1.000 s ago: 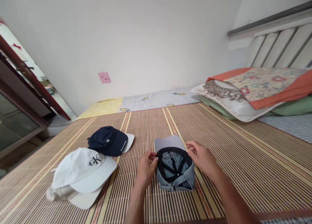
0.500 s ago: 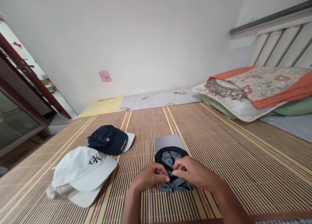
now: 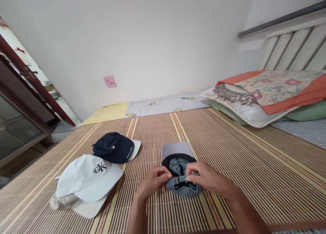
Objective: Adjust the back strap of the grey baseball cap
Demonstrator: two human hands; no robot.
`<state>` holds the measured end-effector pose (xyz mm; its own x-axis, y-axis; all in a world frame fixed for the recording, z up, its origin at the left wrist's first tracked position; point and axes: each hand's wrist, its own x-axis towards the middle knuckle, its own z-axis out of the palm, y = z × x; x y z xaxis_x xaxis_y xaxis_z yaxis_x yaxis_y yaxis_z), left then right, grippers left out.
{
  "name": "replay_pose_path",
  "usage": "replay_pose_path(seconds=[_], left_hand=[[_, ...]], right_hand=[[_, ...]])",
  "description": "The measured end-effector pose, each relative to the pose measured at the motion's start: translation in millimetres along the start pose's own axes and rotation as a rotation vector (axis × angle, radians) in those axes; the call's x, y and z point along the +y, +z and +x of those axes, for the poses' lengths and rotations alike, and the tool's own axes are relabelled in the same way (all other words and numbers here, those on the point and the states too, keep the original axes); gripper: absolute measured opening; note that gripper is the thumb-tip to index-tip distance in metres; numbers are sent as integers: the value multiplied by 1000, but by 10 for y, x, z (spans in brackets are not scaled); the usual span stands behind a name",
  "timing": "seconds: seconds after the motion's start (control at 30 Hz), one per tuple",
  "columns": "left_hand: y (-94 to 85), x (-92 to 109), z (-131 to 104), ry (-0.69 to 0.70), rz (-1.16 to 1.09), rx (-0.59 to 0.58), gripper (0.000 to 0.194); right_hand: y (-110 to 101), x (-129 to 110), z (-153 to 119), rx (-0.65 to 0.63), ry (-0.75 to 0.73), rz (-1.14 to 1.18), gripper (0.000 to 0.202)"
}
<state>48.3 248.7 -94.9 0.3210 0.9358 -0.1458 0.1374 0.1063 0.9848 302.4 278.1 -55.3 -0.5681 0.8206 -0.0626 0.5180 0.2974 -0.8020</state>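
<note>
A grey-blue denim baseball cap [image 3: 185, 190] lies upside down on the striped mat, its pale grey brim [image 3: 177, 149] pointing away from me and its dark inner band showing. My left hand [image 3: 155, 179] pinches the left side of the cap's back strap between thumb and fingers. On the right side, my right hand [image 3: 202, 175] grips the same strap, fingers curled over it. Between the hands the strap is stretched across the cap's rear opening.
To the left lie a white cap [image 3: 84, 176] with black letters, stacked on a beige cap [image 3: 89, 208], and a navy cap [image 3: 113, 147] over a white-brimmed one. Pillows [image 3: 239, 98] and an orange floral cloth [image 3: 282, 88] sit at right. A striped bamboo mat [image 3: 229, 152] covers the bed.
Both hands have drawn slightly apart at the back of the denim cap. Its back strap, bunched before, now lies raised and straighter between them.
</note>
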Motion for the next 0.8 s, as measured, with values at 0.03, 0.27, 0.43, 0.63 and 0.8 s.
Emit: replay_pose_path(seconds=[0.03, 0.27, 0.43, 0.63, 0.8], left_hand=[[4, 6, -4, 0, -7, -27, 40], [75, -26, 39, -42, -97, -60, 41], [74, -63, 55, 16, -36, -41, 31], [82, -38, 42, 10, -86, -60, 33], [93, -72, 68, 20, -43, -13, 27]], right_hand=[[-22, 10, -6, 21, -5, -2, 12], [-43, 94, 20, 88, -18, 3, 13], [-31, 131, 42, 110, -33, 13, 11], [-74, 73, 23, 120, -47, 29, 12], [-64, 63, 18, 124, -33, 19, 11]])
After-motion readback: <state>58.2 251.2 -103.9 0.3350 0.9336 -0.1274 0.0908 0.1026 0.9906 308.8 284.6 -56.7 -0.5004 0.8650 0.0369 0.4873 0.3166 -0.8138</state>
